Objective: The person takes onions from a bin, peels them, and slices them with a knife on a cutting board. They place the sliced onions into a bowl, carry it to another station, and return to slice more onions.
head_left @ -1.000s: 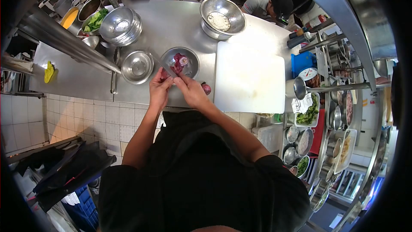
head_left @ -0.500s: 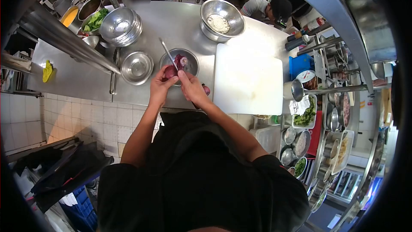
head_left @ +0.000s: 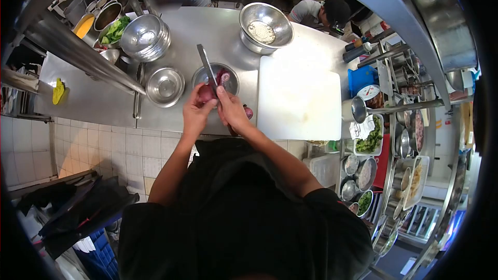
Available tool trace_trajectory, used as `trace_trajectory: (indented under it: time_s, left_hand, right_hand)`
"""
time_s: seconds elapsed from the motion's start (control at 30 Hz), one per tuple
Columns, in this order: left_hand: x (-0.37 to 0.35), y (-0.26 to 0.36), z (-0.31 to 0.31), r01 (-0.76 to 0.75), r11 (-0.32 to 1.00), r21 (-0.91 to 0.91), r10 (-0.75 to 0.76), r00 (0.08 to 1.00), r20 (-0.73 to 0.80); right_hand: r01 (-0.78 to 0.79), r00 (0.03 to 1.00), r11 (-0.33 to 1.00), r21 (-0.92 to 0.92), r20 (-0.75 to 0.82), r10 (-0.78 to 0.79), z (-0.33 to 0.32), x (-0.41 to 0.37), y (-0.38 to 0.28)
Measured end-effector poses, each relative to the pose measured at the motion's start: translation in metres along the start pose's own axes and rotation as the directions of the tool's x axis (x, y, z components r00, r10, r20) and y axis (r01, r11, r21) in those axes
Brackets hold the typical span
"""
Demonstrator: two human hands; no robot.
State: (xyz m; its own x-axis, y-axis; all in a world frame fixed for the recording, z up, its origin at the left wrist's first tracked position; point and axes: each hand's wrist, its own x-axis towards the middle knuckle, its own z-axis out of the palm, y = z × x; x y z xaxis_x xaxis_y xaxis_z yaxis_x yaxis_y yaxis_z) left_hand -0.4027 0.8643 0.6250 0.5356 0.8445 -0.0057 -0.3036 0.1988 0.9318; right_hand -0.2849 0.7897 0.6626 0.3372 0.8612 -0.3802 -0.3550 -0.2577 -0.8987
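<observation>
My left hand [head_left: 195, 113] is closed around a red onion [head_left: 206, 94] at the near rim of a steel bowl [head_left: 232, 70]. In my right hand [head_left: 232, 110] is a knife [head_left: 207, 66], its blade pointing away from me and lying beside the onion. Reddish-purple onion pieces [head_left: 224, 77] show inside the bowl, partly hidden by the blade. Another red onion [head_left: 248, 112] rests on the steel table just right of my right hand, which covers part of it. The knife's handle is mostly hidden in my grip.
A white cutting board [head_left: 299, 98] lies to the right. Left of my hands are an empty-looking steel bowl [head_left: 165, 87] and stacked bowls [head_left: 144, 37]. A perforated bowl [head_left: 265, 27] stands farther back. Two people work across the steel table [head_left: 202, 26]. Shelves with food containers [head_left: 367, 137] line the right.
The knife blade has turned, showing its broad side more and standing more upright. Both hands stay close together at the bowl; the view has shifted slightly.
</observation>
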Motion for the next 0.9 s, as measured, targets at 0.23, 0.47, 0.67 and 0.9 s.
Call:
trace_trajectory:
  time_s: [0.23, 0.47, 0.67, 0.9]
  left_hand:
    - [0.016, -0.009, -0.026, 0.272, 0.879, -0.392, -0.267, 0.961, 0.069]
    - [0.018, -0.022, -0.023, 0.305, 0.909, -0.284, -0.334, 0.941, -0.061]
    - [0.014, -0.023, -0.044, 0.274, 0.87, -0.411, -0.268, 0.961, 0.073]
    - [0.022, -0.002, -0.045, 0.361, 0.755, -0.548, -0.339, 0.93, 0.146]
  right_hand:
    - [-0.246, 0.969, 0.966, 0.085, 0.042, 0.243, -0.014, 0.002, -0.002]
    - [-0.311, 0.948, 0.938, 0.157, -0.023, 0.318, -0.017, 0.006, 0.0]
    - [-0.341, 0.935, 0.933, 0.114, -0.065, 0.349, -0.034, 0.021, 0.011]
    - [-0.311, 0.947, 0.948, -0.066, -0.111, 0.303, -0.04, 0.025, 0.009]
